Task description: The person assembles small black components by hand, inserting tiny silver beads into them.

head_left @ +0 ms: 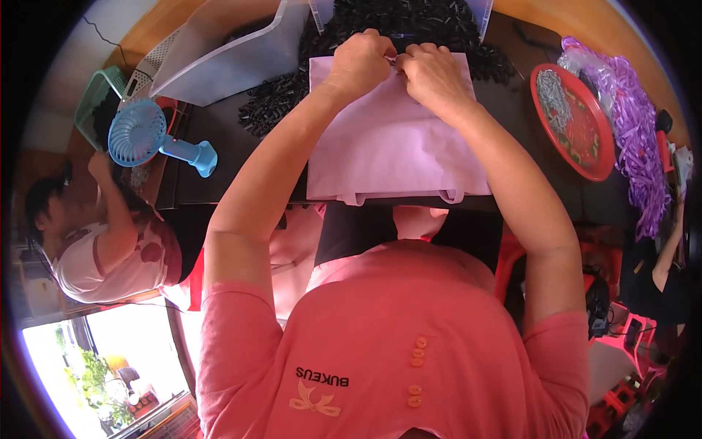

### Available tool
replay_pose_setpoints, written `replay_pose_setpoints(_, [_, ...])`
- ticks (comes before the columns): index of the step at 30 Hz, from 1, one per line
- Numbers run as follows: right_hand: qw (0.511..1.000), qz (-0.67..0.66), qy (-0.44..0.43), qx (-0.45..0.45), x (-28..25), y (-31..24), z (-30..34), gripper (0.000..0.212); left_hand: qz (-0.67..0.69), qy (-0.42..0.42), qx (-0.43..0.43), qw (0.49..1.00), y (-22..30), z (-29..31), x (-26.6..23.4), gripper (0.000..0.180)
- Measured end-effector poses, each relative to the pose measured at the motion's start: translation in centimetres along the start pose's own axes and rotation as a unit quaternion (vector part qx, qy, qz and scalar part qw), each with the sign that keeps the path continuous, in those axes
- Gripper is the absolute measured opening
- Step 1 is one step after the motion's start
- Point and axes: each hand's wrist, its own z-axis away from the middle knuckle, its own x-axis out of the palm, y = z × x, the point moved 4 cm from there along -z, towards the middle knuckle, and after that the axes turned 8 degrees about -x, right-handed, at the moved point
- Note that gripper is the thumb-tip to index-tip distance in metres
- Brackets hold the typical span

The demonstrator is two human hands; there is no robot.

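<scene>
A light purple cloth piece (398, 150), with small loops at its near edge, lies flat in front of me on the dark table. My left hand (362, 64) rests over its far part, fingers closed in a pinch. Close against it, my right hand (434, 73) is also closed, its fingertips almost meeting the left ones. Something small shows between the fingertips, too hidden to name. Just beyond my hands spreads a heap of short black tube-like pieces (409, 18).
A translucent plastic bin (227, 69) and a blue handheld fan (139, 133) stand at left. On the right are a red oval tray (596, 150) with small silvery pieces and a bundle of purple ribbons (635, 124). One person (110, 249) sits at left; another's arm (669, 252) shows at far right.
</scene>
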Motion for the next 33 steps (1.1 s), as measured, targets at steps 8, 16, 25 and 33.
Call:
replay_pose_setpoints(8, [0.998, 0.006, 0.036, 0.046, -2.1, 2.2, 0.2, 0.013, -0.040, -0.020, 0.022, 0.999, 0.5, -0.4, 1.4, 0.010])
replay_pose_setpoints(16, [0.852, -0.463, 0.047, 0.238, -2.7, 3.8, 0.6, 0.017, 0.273, -0.030, -0.120, 0.954, 1.3, 0.9, -0.5, 0.010])
replay_pose_setpoints(25, [0.804, -0.546, 0.076, 0.223, -2.6, 1.3, 0.5, 0.016, 0.553, -0.025, -0.256, 0.793, 1.9, 3.4, -0.2, 0.013])
replay_pose_setpoints(33, [0.802, -0.561, 0.091, 0.183, -1.5, 0.8, -0.5, 0.007, 0.506, -0.013, -0.232, 0.830, 0.8, 3.6, -1.2, 0.012])
